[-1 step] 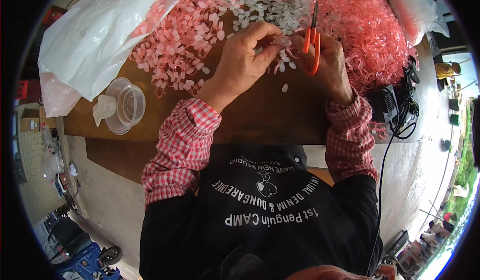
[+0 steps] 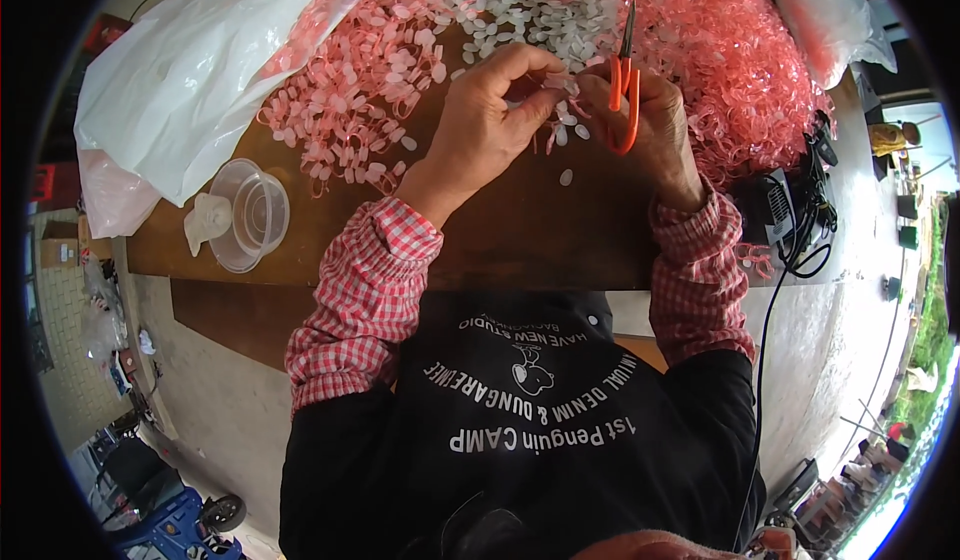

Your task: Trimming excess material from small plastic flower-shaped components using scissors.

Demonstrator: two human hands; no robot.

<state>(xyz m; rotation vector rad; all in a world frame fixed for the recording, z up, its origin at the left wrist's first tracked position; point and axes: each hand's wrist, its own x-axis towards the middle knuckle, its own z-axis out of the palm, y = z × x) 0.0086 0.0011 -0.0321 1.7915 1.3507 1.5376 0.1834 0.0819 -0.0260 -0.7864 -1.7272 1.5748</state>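
Between the thumb and fingers of my left hand (image 2: 483,112) is a small pinkish plastic loop piece (image 2: 566,84), pinched above the table. Close beside it is my right hand (image 2: 658,128), closed round orange-handled scissors (image 2: 634,110) whose dark blades point away from me. The right fingertips meet the pink piece, but their exact grip on it is partly hidden. Beyond both hands lies a scatter of whitish oval discs (image 2: 580,28). To the left spreads a pile of pink loops with pale ovals (image 2: 355,90); a larger heap of glossy pink loops (image 2: 735,70) rises at the right.
A white plastic bag (image 2: 200,70) covers the table's far left. Nearer stands a clear round tub (image 2: 262,218) with a crumpled whitish piece (image 2: 208,222) against it. Black cables and an adapter (image 2: 785,210) lie at the right edge. A clear bag (image 2: 835,20) sits at the far right.
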